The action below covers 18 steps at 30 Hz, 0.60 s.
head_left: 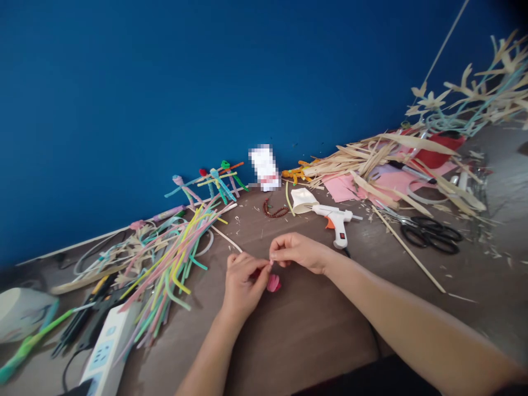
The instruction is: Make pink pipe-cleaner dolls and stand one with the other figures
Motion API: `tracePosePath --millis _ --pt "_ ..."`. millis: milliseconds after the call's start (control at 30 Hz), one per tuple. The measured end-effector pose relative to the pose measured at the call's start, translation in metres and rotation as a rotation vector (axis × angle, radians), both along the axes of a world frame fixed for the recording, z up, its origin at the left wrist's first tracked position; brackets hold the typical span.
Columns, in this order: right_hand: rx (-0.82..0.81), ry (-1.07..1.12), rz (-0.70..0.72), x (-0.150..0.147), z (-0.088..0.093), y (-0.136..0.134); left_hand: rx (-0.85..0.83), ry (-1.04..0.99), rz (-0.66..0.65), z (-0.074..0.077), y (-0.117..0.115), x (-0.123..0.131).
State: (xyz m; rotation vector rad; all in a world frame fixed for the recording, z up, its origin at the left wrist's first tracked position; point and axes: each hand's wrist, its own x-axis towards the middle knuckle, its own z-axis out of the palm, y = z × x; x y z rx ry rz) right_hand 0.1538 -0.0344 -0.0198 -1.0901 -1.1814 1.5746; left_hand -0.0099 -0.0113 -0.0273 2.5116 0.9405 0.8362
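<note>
My left hand (pixel 244 280) and my right hand (pixel 295 252) meet over the front middle of the table, thumb and fingertips pinched together. What they pinch is pale and too small to make out. A small pink, petal-like piece (pixel 273 283) shows just under the fingertips; I cannot tell whether it hangs from them or lies on the table. Behind my left hand runs a thin white stick (pixel 226 238), its near end hidden by the fingers. Beyond my right hand lies a white glue gun (pixel 339 221) with an orange trigger, its nozzle by a crumpled white piece (pixel 304 199).
Pastel pipe cleaners (pixel 177 247) are heaped at left, near a white power strip (pixel 108 344). Black scissors (pixel 431 234) and a thin wooden stick (pixel 408 250) lie right. Dried husk strips (pixel 363 162) cover pink paper (pixel 340 188). A bead bracelet (pixel 275 212) lies ahead, before the blue wall.
</note>
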Motion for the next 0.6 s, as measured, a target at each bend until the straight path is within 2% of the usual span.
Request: tracePosePath --millis 100,200,333,433,600 --pt "0.162 -0.137 -0.105 -0.006 0.001 -0.002 -0.1 -0.061 0.111 -0.003 0.001 0.0" --pt "0.376 -0.368 -0.177 -0.008 0.001 -0.005 -0.158 -0.1 0.181 -0.006 0.003 -0.002" --pt "0.603 -0.658 -0.236 -0.009 0.002 -0.009 -0.111 -0.085 0.207 -0.008 0.005 -0.004" --pt "0.677 -0.802 -0.272 -0.011 0.003 -0.011 -0.026 -0.026 0.212 -0.006 0.004 -0.004" --pt "0.687 -0.964 -0.321 -0.017 0.002 -0.013 0.077 0.053 0.213 -0.002 0.0 -0.002"
